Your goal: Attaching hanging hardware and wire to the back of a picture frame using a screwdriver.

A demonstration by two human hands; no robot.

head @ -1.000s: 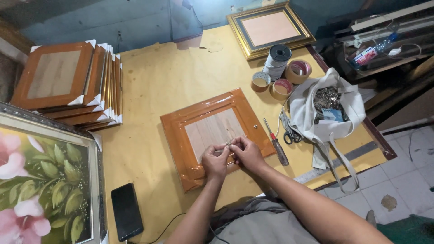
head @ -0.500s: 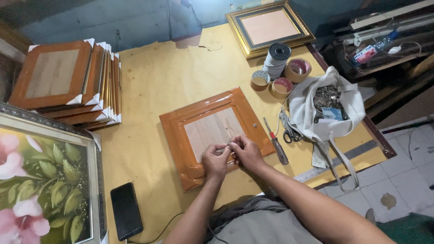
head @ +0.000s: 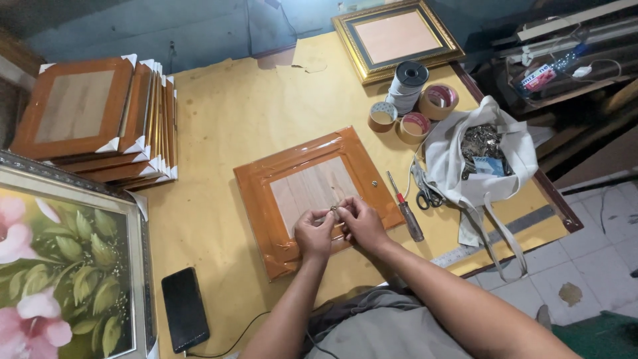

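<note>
Head view, hands: the left hand point(head: 312, 233) and the right hand point(head: 359, 223) meet fingertip to fingertip over the lower part of an orange wooden frame point(head: 312, 197); both are curled, thumbs and forefingers pinched together on a small metal piece point(head: 333, 210), too small to tell its kind.
Head view, frame: lies face down and slightly turned on the yellow-papered table point(head: 226, 126), wrapped in clear film; its pale wood-grain backing board point(head: 312, 189) shows in the middle; a small screw point(head: 375, 185) sits on its right rail.
Head view, right of the frame: a red-handled screwdriver point(head: 405, 214) lies just beside the frame; scissors point(head: 425, 194) lie next to it; a white cloth bag point(head: 480, 156) stands open, holding small metal hardware.
Head view, far edge: a spool of white cord point(head: 407, 85) and three tape rolls point(head: 412, 123) stand near a gold frame point(head: 397, 38) with a pink backing.
Head view, left side: a stack of orange frames point(head: 93, 119) with white corner guards leans well apart from the hands; a framed flower painting point(head: 63, 266) fills the lower corner; a black phone point(head: 184, 309) lies beside it, a cable at its lower end.
Head view, near edge: a metal ruler point(head: 505, 229) lies along the table rim, under the bag's straps.
</note>
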